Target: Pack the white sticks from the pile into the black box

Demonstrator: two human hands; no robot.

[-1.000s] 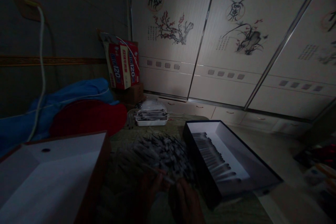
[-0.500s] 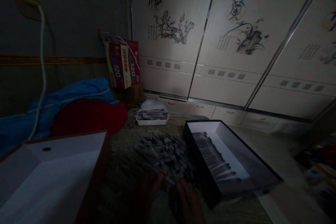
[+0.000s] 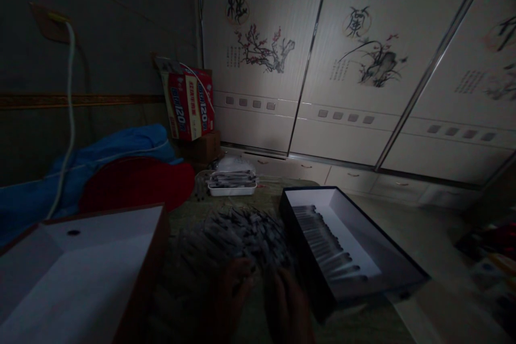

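Observation:
My left hand (image 3: 234,293) is at the near edge of a heap of thin, pen-like sticks (image 3: 250,231). Its thumb and fingers are curled together, and a small dark end shows at the fingertips; what it belongs to is too dim to name. My right hand (image 3: 289,301) lies a little to the right, back upward, fingers bent down and pressed together. Whatever it grips is hidden in shadow. Beside it stands a dark open box (image 3: 308,252) with a white inside, where clear sticks with dark ends (image 3: 324,244) lie in a row.
A red-brown box (image 3: 155,247) with a white inside stands at left. Behind the heap, a white tray (image 3: 231,192) holds more sticks. Red cloth (image 3: 137,185) and blue cloth (image 3: 121,142) lie at back left, near a red carton (image 3: 191,107) and a hanging white cable (image 3: 70,107).
A thin clear stick spanned both hands earlier; it no longer shows between them. My left hand's fingers have curled in more, and the hands sit slightly apart. The view has shifted slightly.

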